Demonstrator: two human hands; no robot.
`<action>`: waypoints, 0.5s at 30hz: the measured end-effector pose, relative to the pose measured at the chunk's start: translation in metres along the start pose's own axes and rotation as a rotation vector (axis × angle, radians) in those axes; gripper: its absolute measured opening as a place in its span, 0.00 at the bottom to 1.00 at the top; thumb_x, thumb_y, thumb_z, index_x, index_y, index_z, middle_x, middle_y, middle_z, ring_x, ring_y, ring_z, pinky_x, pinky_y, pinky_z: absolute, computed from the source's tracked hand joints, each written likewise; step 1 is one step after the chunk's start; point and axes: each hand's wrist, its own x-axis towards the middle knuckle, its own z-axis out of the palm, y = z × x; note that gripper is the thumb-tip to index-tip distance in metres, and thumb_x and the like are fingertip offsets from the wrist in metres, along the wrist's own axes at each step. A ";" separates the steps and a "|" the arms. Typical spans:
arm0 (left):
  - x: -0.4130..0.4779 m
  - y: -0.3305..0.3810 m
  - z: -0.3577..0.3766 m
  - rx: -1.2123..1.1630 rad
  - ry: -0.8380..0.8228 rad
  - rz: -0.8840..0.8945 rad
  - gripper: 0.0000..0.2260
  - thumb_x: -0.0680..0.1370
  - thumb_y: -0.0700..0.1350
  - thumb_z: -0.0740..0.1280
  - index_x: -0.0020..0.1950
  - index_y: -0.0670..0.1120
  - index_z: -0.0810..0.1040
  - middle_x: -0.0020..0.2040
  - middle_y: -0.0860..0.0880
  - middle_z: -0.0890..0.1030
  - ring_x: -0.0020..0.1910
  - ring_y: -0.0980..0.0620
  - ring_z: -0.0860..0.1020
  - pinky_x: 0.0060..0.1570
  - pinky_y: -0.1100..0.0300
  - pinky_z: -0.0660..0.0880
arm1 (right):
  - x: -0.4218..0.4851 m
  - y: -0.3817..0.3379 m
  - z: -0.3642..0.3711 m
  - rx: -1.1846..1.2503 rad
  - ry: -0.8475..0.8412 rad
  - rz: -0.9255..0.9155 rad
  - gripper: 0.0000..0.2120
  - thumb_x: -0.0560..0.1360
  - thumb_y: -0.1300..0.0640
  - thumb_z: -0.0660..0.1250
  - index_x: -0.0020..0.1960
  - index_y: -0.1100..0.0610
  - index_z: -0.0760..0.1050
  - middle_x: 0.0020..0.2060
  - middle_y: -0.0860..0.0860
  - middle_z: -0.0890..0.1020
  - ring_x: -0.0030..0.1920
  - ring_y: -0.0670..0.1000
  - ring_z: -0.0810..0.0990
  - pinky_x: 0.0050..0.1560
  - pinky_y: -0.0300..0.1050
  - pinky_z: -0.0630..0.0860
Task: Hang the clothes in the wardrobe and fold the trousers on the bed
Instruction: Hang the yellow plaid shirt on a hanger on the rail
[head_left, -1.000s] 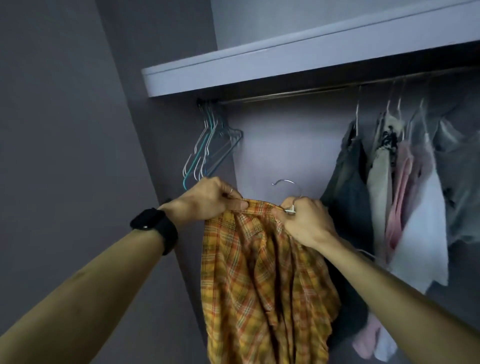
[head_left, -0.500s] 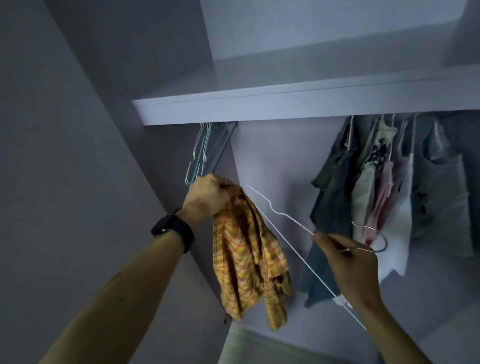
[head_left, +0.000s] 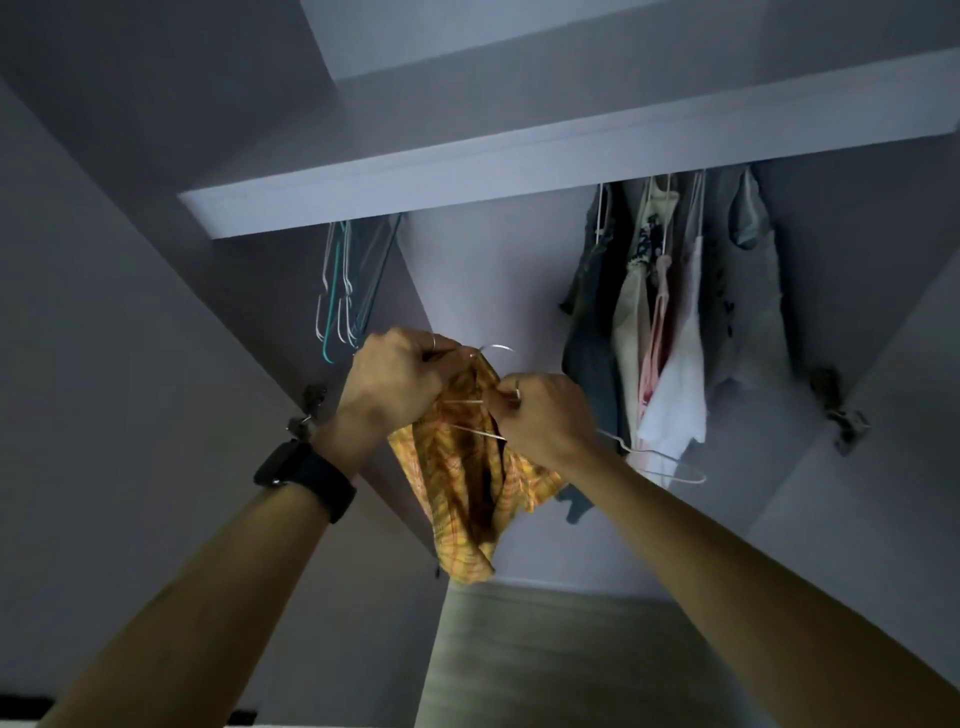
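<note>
Shirt (head_left: 467, 499) in orange plaid hangs bunched between both hands before the open wardrobe (head_left: 493, 291), a white wire hanger (head_left: 475, 433) partly inside it. Left hand (head_left: 397, 382) has its fingers curled tight on the shirt's top beside the hook; right hand (head_left: 543, 415) pinches cloth and wire together. Empty hangers (head_left: 340, 296) hang at left under the shelf (head_left: 467, 176), hung clothes (head_left: 670, 312) at right.

Close head view, seemingly upward into wardrobe (head_left: 519, 169)
</note>
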 end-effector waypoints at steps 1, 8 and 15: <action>-0.003 0.000 -0.004 0.011 -0.017 0.003 0.07 0.77 0.58 0.71 0.51 0.60 0.86 0.49 0.59 0.86 0.50 0.55 0.83 0.54 0.57 0.79 | 0.001 -0.002 0.001 0.027 0.000 0.030 0.14 0.79 0.44 0.66 0.41 0.51 0.83 0.28 0.44 0.77 0.32 0.49 0.77 0.34 0.41 0.69; -0.028 -0.003 -0.023 0.332 -0.054 0.253 0.16 0.80 0.61 0.64 0.54 0.53 0.86 0.64 0.52 0.80 0.65 0.48 0.75 0.64 0.47 0.72 | 0.010 -0.028 -0.016 0.373 0.057 0.057 0.11 0.77 0.49 0.69 0.40 0.52 0.84 0.30 0.44 0.81 0.36 0.47 0.80 0.39 0.44 0.74; -0.009 0.011 -0.029 0.468 -0.035 0.159 0.15 0.79 0.60 0.65 0.58 0.53 0.69 0.44 0.49 0.83 0.51 0.40 0.79 0.44 0.49 0.73 | 0.030 -0.046 -0.041 0.313 0.024 -0.086 0.06 0.75 0.55 0.70 0.41 0.53 0.85 0.35 0.46 0.84 0.40 0.49 0.82 0.46 0.50 0.79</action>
